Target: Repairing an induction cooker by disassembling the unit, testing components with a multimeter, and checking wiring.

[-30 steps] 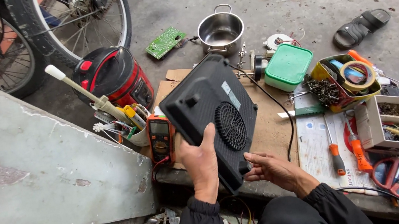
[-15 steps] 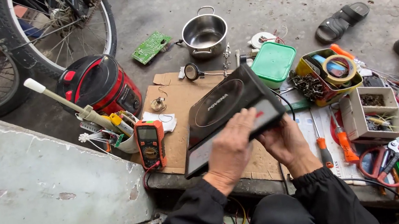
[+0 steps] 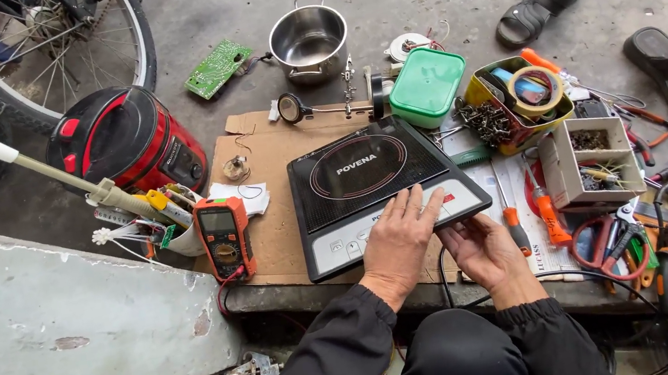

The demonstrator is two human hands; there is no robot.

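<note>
the left hand (image 3: 397, 244) lies flat, palm down, fingers spread on the near edge of the cooktop (image 3: 377, 186), pressing it onto the cardboard (image 3: 263, 171) rather than clasping it, which looks meant to steady it. the right hand (image 3: 484, 249) cups under the cooktop's near right corner with an open, loose grip, closed on nothing, likely to ease that corner down. the cooktop sits glass side up near the front edge of the tabletop, on the cardboard, its cord trailing off the front edge. a meter (image 3: 223, 236) lies just left of it, a green box (image 3: 426, 86) at its far right corner, a screwdriver (image 3: 513, 224) just beside the right hand. half a second ago the cooktop was tilted between both hands; a second ago it stood on edge, fan underside showing. now it lies level.
</note>
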